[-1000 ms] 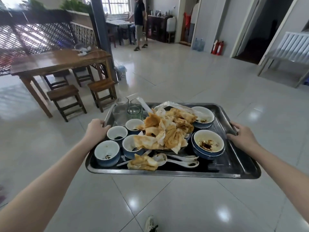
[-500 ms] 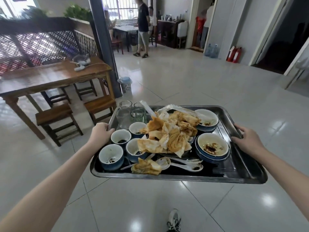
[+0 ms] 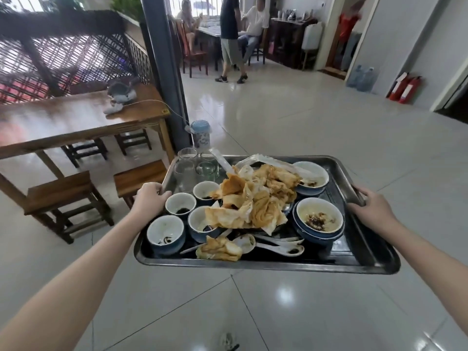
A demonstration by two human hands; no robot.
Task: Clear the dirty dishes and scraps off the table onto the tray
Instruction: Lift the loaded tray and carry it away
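Here left hand [image 3: 149, 198] and right hand [image 3: 372, 210] clasp the tray [image 3: 253, 265], curled fingers largely hidden underneath.

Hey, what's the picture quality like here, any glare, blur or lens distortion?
Head view: bright glare spots sit on the floor tiles; the wooden table at left is smeared with blur, while the tray looks sharp; the wide lens bows the tray's rim and stretches both forearms.
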